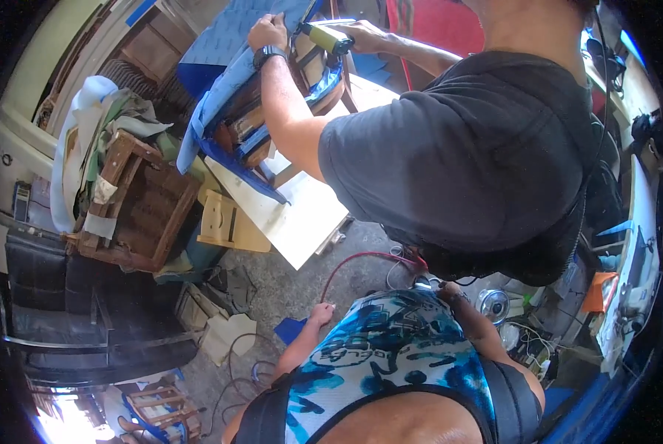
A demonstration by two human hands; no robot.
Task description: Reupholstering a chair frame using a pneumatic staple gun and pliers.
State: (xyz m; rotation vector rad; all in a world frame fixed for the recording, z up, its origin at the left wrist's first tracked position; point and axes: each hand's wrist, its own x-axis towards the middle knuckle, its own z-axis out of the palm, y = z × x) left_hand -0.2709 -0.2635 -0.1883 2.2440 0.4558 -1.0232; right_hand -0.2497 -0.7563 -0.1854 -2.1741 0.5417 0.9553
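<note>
A red hose (361,256) held before the bench (305,214)

The thin, smooth, arched hose is closed around by the left grip (320,314), seemingly to keep slack off the floor; the right grip's (450,291) hold cannot be told. On the bench, a blue-covered chair (235,96) is apparently steadied by a co-worker's hand (268,32).

Rough grey concrete floor (287,255) spreads through the middle, partly under a white flat-edged tabletop (307,214). A brown wooden furniture frame (150,214) sits at nine o'clock, glossy black upholstered furniture (57,314) between eight and nine. A cream wall (46,63) rises at ten; white light (68,425) glares at eight.
</note>
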